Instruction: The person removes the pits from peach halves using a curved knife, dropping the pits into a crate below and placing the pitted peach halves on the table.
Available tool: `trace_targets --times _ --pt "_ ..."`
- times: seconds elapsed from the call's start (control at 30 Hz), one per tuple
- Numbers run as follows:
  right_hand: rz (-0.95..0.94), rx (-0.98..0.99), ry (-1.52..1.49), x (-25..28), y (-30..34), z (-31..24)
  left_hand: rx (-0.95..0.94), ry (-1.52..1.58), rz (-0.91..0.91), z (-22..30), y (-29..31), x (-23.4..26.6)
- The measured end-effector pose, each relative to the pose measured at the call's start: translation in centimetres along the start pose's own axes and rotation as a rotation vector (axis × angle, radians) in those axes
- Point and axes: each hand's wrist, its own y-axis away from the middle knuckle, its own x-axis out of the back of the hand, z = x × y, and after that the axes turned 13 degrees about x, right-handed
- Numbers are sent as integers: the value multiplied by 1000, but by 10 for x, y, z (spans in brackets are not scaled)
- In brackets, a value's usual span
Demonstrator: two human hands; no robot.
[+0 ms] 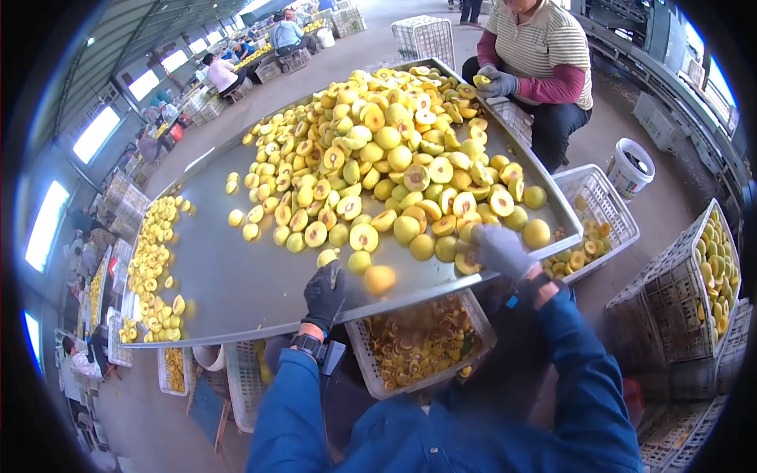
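A broad metal table [236, 276] carries a heap of halved yellow peaches [371, 134], many with their cut faces and brown pit hollows showing. My left hand [325, 296], in a dark glove, is closed at the table's near edge with a yellow peach half [327, 257] at its fingertips. A blurred orange-yellow peach piece [379, 279] lies just right of that hand. My right hand [502, 251], in a grey glove and smeared by motion, is over peach halves by the near right edge; its fingers cannot be made out.
Below the near edge stands a crate [422, 339] of peach scraps. Another crate [595, 209] with peaches is at the right, beside a white bucket [631, 167] and stacked full crates [670, 299]. Across the table a gloved person [544, 55] holds a peach piece. More peaches [154, 268] line the left edge.
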Motion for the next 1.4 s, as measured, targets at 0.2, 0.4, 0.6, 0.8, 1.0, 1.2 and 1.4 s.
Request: trace_targets --times 0.2,0.4,0.6,0.8,1.0,1.2,1.4 --pt "77 -15 -341 9 7 12 -177 -72 96 23 -65 -40" --pt "451 -411 -1897 11 0 31 -33 -37 -210 -3 -83 -70" --pt "332 -459 -1796 14 -8 27 -113 25 -351 33 -66 -82" --pt "302 -344 -1608 16 -35 9 -145 165 -361 69 -53 -72" --pt "334 -461 -1696 5 -41 10 -407 -3 -451 93 -81 -43" --pt "358 -551 -1790 -5 -50 17 -439 187 -26 130 -184 -102" --pt "376 -512 -1738 1 -52 15 -352 71 -149 137 -193 -138"
